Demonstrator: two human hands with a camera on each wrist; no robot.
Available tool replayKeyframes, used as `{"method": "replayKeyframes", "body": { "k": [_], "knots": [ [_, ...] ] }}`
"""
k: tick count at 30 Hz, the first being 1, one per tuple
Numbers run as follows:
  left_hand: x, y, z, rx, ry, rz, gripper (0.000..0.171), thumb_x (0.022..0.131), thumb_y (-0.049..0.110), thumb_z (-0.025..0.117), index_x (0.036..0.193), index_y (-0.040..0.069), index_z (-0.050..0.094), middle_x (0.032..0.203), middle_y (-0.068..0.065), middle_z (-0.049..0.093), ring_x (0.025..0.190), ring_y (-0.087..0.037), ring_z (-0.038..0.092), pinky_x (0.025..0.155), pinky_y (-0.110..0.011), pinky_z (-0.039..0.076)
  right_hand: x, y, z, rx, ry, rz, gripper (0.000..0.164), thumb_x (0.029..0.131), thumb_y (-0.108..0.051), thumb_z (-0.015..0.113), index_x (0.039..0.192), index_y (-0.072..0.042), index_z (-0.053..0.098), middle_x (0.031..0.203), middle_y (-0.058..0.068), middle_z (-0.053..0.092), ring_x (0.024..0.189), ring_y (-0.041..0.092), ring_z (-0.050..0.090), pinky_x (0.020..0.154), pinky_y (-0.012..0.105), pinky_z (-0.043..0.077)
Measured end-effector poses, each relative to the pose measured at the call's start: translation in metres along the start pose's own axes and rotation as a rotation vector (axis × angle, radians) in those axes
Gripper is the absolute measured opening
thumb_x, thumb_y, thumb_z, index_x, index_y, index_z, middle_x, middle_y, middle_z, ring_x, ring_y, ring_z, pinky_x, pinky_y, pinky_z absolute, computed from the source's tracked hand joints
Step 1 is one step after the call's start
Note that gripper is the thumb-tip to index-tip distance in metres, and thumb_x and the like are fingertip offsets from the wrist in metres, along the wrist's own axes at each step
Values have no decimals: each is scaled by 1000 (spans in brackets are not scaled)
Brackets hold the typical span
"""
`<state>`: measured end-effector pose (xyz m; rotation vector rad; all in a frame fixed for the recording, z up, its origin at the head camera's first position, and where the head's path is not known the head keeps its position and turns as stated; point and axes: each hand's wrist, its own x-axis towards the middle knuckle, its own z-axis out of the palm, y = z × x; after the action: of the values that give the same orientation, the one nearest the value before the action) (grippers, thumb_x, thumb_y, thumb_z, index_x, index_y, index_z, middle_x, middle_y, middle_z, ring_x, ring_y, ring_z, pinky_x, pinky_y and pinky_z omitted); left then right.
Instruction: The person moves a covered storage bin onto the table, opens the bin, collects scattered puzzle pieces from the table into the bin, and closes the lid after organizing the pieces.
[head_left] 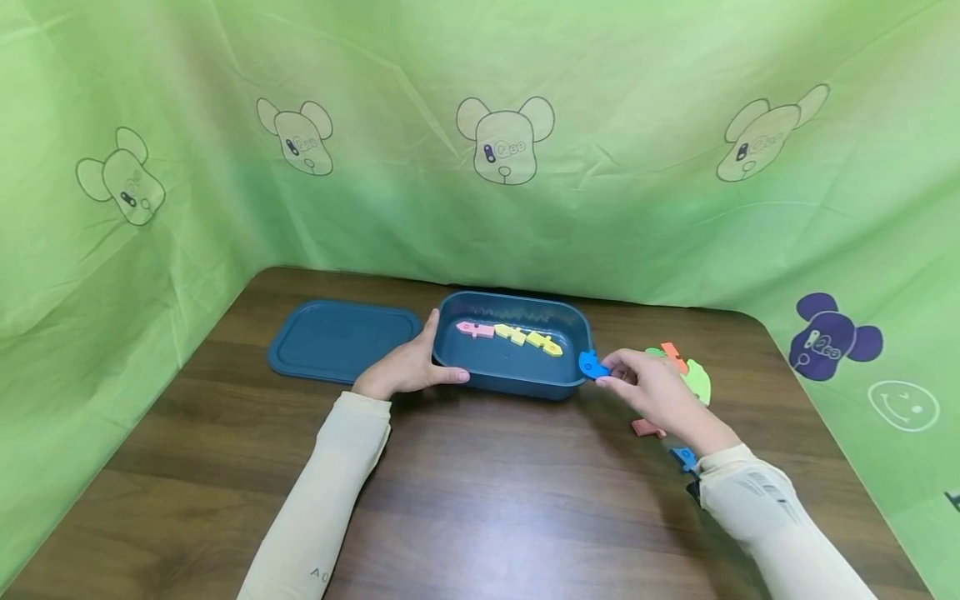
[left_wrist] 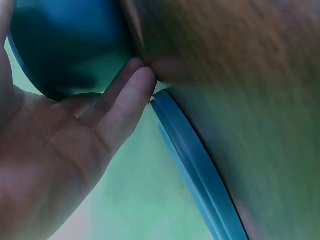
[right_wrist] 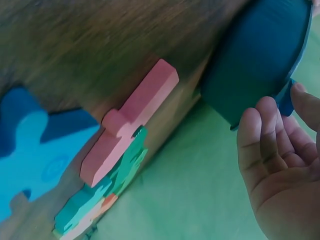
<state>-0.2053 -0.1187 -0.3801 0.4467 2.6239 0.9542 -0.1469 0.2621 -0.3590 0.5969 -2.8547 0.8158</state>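
Head view: the blue piece (head_left: 589,365) is pinched between the thumb and fingertips of the right hand (head_left: 660,396), at the near right corner of the box (head_left: 517,387), which is set close to the far edge of the table (head_left: 450,500). The box's left end is touched by the left hand (head_left: 407,367), with thumb and forefinger spread wide. Left wrist view: extended fingers are seen against the box, beside the lid (left_wrist: 192,165); nothing is gripped by them. Right wrist view: the blue piece is held ahead of the palm, right by the box's rim; whether the rim is touched cannot be told. The rim is probably best cleared with a light, level pinch, the box being kept steady from the left.
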Motion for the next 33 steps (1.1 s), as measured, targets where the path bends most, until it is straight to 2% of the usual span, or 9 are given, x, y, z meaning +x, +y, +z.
{"method": "replayKeyframes", "body": {
  "k": [7,17,22,33],
  "knots": [
    [0,1,-1,-2,3,2,130,81,65,75,161,21,-17,164,-16,23,133,-35,49,105,-47,42,6,-1,4,3,-20,13,12,94,-14,75,103,-10,69,82,-3,62,74,17,55,64,31,46],
    [-1,1,-1,-9,2,4,130,81,64,76,161,20,-17,164,-17,21,138,-35,43,108,-47,39,17,-2,6,14,-34,-53,7,93,-10,75,100,-10,71,80,-3,62,69,16,54,60,31,47],
    [-1,2,-1,-8,2,-8,130,81,64,76,161,20,-17,164,-16,22,139,-35,42,108,-47,39,21,-1,5,47,-65,-25,10,92,-9,75,100,-11,70,79,1,64,67,15,57,59,30,48],
    [1,-1,0,-5,7,5,131,80,65,76,161,20,-17,164,-17,21,138,-35,43,108,-47,39,29,-3,-1,126,-162,14,14,92,-7,75,105,-9,69,73,0,59,63,17,56,56,30,47]
  ]
}}
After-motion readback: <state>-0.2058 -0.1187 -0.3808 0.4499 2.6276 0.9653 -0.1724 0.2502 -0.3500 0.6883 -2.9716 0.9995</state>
